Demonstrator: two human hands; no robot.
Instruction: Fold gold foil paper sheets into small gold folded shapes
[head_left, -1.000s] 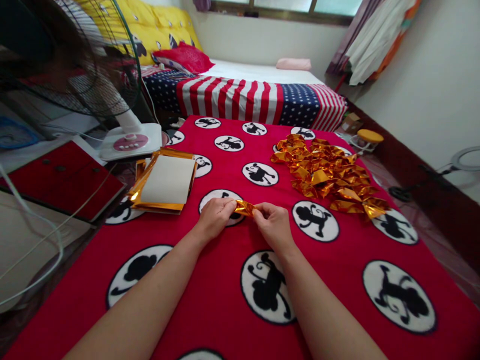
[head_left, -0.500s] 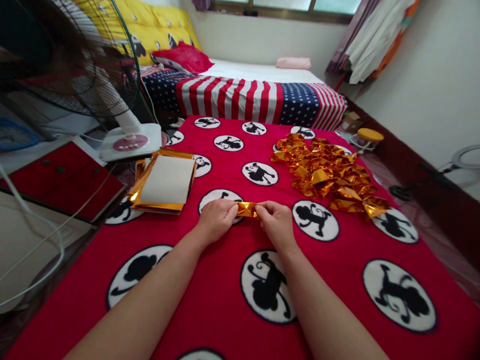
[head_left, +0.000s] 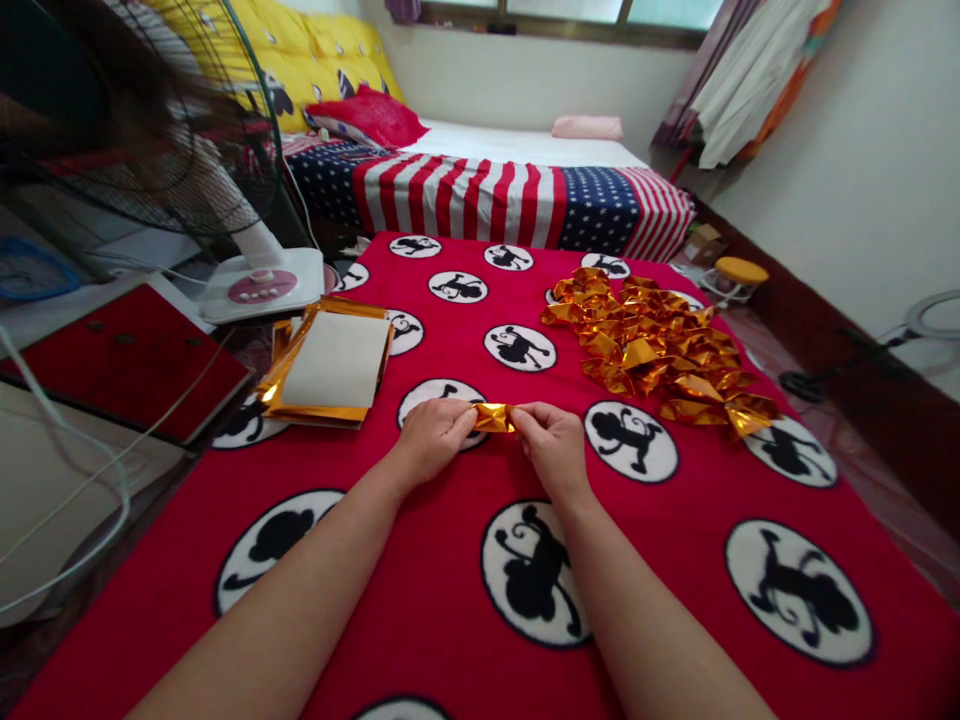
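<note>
A small folded piece of gold foil paper (head_left: 493,417) is pinched between both hands over the red blanket (head_left: 675,520). My left hand (head_left: 433,438) grips its left end with closed fingers, and my right hand (head_left: 553,446) grips its right end the same way. To the upper right lies a pile of folded gold foil pieces (head_left: 660,350). At the left a stack of flat gold foil sheets (head_left: 330,365) rests white side up.
An electric fan (head_left: 225,200) stands at the left with its base on the blanket's corner. A red flat case (head_left: 127,360) and white cables lie further left. A bed with a striped flag cover (head_left: 510,200) is behind. A yellow-lidded jar (head_left: 739,275) sits at the right.
The foil piece has been turned from a slight tilt to level between the hands, and both hands have moved slightly away from me. Since half a second ago, nearly nothing moved.
</note>
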